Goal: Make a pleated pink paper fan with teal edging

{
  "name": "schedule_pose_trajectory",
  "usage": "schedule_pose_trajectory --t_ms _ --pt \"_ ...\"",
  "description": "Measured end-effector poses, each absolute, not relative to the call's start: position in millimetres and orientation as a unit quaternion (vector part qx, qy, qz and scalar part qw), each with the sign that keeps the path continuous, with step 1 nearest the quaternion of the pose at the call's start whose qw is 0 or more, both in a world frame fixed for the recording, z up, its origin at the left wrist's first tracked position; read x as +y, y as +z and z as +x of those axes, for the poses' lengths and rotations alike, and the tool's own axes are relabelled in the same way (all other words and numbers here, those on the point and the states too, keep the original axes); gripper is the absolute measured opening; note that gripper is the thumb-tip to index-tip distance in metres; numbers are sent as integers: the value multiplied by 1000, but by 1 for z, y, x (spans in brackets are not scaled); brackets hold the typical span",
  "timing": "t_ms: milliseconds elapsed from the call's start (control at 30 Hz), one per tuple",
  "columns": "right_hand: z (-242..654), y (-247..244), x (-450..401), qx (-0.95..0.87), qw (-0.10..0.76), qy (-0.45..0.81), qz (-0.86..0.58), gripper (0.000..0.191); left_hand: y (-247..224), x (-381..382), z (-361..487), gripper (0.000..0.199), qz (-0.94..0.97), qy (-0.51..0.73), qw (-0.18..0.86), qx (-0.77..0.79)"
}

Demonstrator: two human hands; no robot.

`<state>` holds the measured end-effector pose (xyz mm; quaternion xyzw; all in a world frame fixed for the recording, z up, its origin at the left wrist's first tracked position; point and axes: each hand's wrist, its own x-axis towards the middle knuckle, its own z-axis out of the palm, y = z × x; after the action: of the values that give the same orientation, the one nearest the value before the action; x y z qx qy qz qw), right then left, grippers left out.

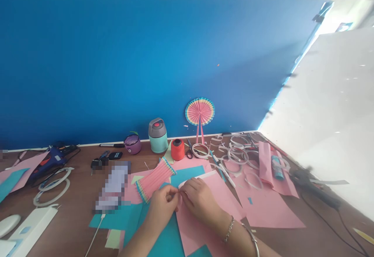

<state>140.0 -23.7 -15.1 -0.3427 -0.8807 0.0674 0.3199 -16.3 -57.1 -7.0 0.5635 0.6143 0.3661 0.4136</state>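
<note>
A pink paper sheet (pixel 224 194) lies in front of me, a white strip along its far edge. My left hand (pixel 165 202) pinches the sheet's far left corner, thumb and forefinger together. My right hand (pixel 197 194) meets it there, fingers closed on the same corner; the fingertips partly hide what is between them. Beneath are turquoise paper sheets (pixel 166 237). Just beyond my left hand rests a pleated pink paper strip (pixel 154 177) with blue and yellow ends. A finished round paper fan (pixel 200 111) on pink sticks leans against the blue wall panel.
A mint jar (pixel 158 140), a red spool (pixel 177 149), a purple pot (pixel 132 144) and scissors (pixel 189 152) stand or lie behind. Rings of white tape (pixel 238 155) and a glue gun (pixel 318 190) are right. A phone (pixel 113 185), another glue gun (pixel 52 159) and a power strip (pixel 33 231) are left.
</note>
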Motion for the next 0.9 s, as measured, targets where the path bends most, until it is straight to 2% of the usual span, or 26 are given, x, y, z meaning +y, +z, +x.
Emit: schedule_pose_trajectory --t_ms 600,900 --pt "140 -18 -21 -874 330 77 -348 14 -8 -56 -13 13 558 375 430 602" --pt "142 -16 -18 -851 347 181 -351 16 -5 -55 -13 14 545 365 452 604"
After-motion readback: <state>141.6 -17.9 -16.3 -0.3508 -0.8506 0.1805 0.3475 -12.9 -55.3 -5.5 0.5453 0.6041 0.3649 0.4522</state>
